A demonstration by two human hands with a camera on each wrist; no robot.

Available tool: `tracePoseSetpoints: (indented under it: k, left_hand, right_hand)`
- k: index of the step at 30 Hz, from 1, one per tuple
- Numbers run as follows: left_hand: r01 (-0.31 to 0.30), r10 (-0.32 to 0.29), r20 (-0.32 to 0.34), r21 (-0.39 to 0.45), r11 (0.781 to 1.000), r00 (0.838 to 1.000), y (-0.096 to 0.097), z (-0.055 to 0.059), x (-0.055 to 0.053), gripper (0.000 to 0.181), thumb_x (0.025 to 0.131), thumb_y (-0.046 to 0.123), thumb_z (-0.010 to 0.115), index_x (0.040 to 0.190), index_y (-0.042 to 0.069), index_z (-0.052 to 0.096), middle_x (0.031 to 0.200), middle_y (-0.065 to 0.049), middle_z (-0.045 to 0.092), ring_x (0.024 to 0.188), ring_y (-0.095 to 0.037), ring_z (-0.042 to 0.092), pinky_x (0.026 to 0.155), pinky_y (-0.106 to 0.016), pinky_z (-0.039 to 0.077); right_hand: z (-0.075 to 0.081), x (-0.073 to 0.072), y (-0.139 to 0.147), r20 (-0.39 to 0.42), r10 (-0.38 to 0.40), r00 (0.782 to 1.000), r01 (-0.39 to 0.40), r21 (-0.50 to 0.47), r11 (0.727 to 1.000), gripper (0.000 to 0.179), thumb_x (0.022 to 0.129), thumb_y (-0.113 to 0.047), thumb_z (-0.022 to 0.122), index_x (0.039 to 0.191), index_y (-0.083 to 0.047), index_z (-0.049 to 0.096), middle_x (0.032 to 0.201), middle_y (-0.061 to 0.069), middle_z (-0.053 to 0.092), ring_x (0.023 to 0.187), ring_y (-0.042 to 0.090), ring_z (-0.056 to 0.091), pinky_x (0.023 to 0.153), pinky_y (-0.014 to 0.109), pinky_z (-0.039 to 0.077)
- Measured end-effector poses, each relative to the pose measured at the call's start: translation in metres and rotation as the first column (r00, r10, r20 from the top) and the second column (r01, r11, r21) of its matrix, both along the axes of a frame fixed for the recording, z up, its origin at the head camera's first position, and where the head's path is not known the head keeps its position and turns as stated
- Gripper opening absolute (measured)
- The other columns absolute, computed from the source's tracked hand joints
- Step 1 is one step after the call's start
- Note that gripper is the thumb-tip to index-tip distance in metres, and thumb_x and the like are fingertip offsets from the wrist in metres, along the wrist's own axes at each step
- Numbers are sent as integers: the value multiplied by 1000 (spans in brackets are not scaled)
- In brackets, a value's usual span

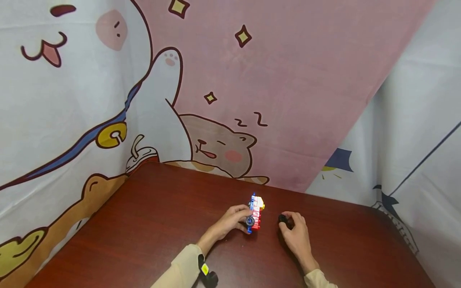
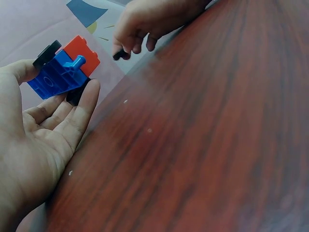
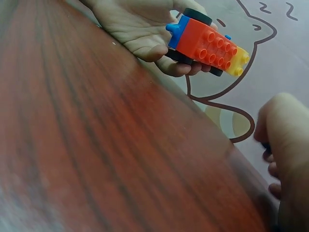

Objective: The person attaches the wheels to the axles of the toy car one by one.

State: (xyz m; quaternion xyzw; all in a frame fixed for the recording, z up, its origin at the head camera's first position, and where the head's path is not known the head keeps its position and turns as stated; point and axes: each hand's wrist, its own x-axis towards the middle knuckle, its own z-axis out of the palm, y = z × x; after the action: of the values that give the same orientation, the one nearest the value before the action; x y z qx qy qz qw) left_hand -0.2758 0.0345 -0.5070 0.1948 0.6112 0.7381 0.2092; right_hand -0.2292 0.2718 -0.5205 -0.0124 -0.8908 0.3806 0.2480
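Note:
My left hand [image 1: 230, 222] holds a toy brick car [image 1: 256, 214] between thumb and fingers, raised above the table. The car has a blue chassis [image 2: 55, 77], red studded bricks [image 3: 212, 44], a yellow brick [image 3: 238, 62] at one end and black wheels [image 3: 197, 16]. In the left wrist view its blue underside faces the camera. To the right of the car, apart from it, my right hand [image 1: 297, 236] pinches a small black wheel-like piece [image 1: 283, 219]. Fingers cover most of that piece; in the right wrist view the hand [image 3: 289, 159] nearly hides it.
The dark red wooden table [image 1: 162, 224] lies beneath both hands. Small white specks [image 2: 70, 173] dot its surface. A printed cloth [image 1: 288, 100] with cartoon animals hangs behind the table, and pale cloth [image 1: 425, 132] hangs along the right side.

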Motion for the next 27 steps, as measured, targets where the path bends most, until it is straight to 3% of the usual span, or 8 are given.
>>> tracePoseSetpoints:
  k: [5,11,14,18,27]
  left_hand:
    - [-6,6,1,3,1000,1000,0,-1,0,28,98,23,59,108,-3,60,82,-1,65,73,-13,65,62,-32,60]
    - [-13,13,8,5,1000,1000,0,0,1,30,98,24,59,108,-4,60,82,0,65,74,-13,65,62,-31,60]
    - [-12,12,2,-5,1000,1000,0,0,1,33,98,23,59,111,-7,59,82,0,65,74,-12,65,63,-32,60]
    - [-10,10,-6,-11,1000,1000,2,0,2,33,99,22,59,113,-8,59,82,1,66,73,-12,65,63,-33,61]
    - [-38,38,-2,-27,999,999,3,0,2,31,98,24,60,111,-4,61,83,0,67,71,-13,66,61,-32,61]
  right_hand:
    - [2,-2,-1,-175,21,984,-40,-105,994,29,79,6,69,106,-4,69,96,6,62,87,13,48,74,17,38]
    - [3,-3,-5,-338,8,941,-74,-184,980,34,78,15,69,109,0,70,98,10,62,90,12,49,76,19,39]
    - [15,4,-18,-395,-7,919,-82,-208,975,34,78,18,66,110,6,69,98,19,61,90,17,49,76,16,39]
    - [33,13,-39,-425,-7,905,-98,-224,970,32,77,20,64,108,11,67,97,26,59,89,23,50,76,11,38]
    - [36,15,-66,-449,35,893,-153,-228,962,31,80,18,65,109,10,66,101,26,59,89,26,51,75,13,44]
